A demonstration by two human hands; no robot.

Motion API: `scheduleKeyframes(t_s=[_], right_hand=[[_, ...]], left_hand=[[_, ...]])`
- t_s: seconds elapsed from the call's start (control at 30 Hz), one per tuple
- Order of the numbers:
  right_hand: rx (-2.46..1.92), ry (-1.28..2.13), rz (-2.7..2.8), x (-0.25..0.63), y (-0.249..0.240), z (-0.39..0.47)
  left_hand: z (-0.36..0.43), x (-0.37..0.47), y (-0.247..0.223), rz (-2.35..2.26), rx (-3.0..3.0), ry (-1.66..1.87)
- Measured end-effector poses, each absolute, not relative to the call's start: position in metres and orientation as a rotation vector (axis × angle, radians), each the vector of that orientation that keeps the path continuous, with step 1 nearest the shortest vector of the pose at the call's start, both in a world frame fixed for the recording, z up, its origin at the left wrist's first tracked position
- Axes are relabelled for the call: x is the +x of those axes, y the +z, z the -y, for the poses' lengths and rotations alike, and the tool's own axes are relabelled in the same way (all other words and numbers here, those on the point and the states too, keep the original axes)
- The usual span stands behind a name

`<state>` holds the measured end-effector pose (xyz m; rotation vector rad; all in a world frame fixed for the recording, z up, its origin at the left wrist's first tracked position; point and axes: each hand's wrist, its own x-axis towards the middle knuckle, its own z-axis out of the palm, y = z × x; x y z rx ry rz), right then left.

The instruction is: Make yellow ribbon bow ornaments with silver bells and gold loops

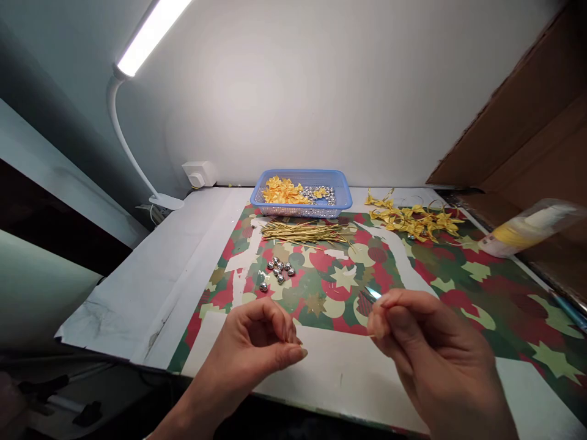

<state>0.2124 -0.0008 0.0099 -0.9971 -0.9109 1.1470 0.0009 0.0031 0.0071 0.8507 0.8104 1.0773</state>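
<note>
My left hand [261, 348] is closed in a pinch above the front edge of the table, thumb against fingertips. Whatever it holds, if anything, is too small to make out. To the right, my right hand [426, 354] is closed around a slim pointed metal tool [373, 293], and only its shiny tip shows past the fingers. Beyond the left hand lies a small group of silver jingle bells [277, 269]. Behind them, a bundle of gold twist ties [302, 232] is spread across the patterned paper [316, 304].
A blue plastic basket [300, 209] at the back holds yellow ribbon flowers [284, 191] and silver bells. More yellow flowers with stems [415, 221] lie at right, near a bottle [527, 229] and cardboard [541, 122]. A lit lamp [132, 150] stands at left.
</note>
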Motion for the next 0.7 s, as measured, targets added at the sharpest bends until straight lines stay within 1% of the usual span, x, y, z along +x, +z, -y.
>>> scheduleKeyframes(t_s=[0.17, 0.27, 0.4, 0.47, 0.57, 0.63, 0.7], right_hand=[[-1.099, 1.013, 0.942, 0.215, 0.010, 0.003], [-1.162, 0.997, 0.912, 0.210, 0.007, 0.006], [-1.277, 1.011, 0.934, 0.217, -0.008, 0.007], [-1.340, 0.974, 0.929, 0.226, -0.018, 0.005], [-1.347, 0.913, 0.908, 0.243, -0.027, 0.001], [-1.354, 0.867, 0.916, 0.252, -0.028, -0.001], [-1.419, 0.752, 0.971, 0.261, -0.024, -0.001]], left_hand=[[-0.002, 0.001, 0.006, -0.807, 0.876, 1.050], [0.002, 0.003, 0.003, -0.856, 0.927, 1.026], [0.005, -0.005, 0.001, -1.081, 1.218, 0.996], [-0.002, -0.017, 0.001, -1.265, 1.390, 1.067], [-0.019, -0.039, 0.004, -1.451, 1.403, 1.232], [-0.030, -0.048, 0.006, -1.527, 1.412, 1.280], [-0.037, -0.049, 0.010, -1.561, 1.437, 1.291]])
